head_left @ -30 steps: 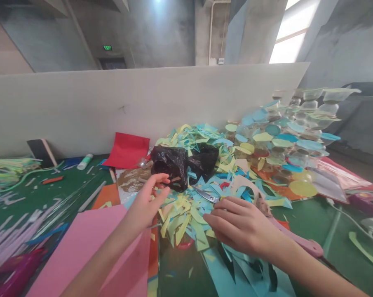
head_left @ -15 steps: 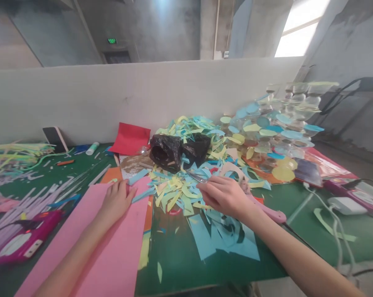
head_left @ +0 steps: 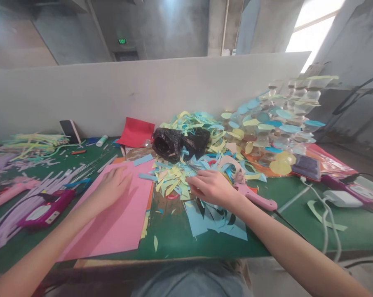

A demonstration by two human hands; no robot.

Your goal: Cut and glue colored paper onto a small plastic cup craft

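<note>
Both hands had drawn back toward the near edge of the green desk [head_left: 266, 243] since the earlier frame. On it, the pink sheet [head_left: 121, 218] lay flat, left hand [head_left: 112, 187] pressed open on its upper part, fingers spread, holding nothing. Beside it the scrap pile [head_left: 174, 183] met the right hand [head_left: 211, 187], fingers loosely curled; whether it gripped anything could not be told.

Green table [head_left: 174, 237]: pink sheet [head_left: 121, 214] lower left, paper scraps [head_left: 186, 181] centre (yellow, blue), glue gun [head_left: 44, 210] far left, black bag [head_left: 170, 142] behind.
</note>
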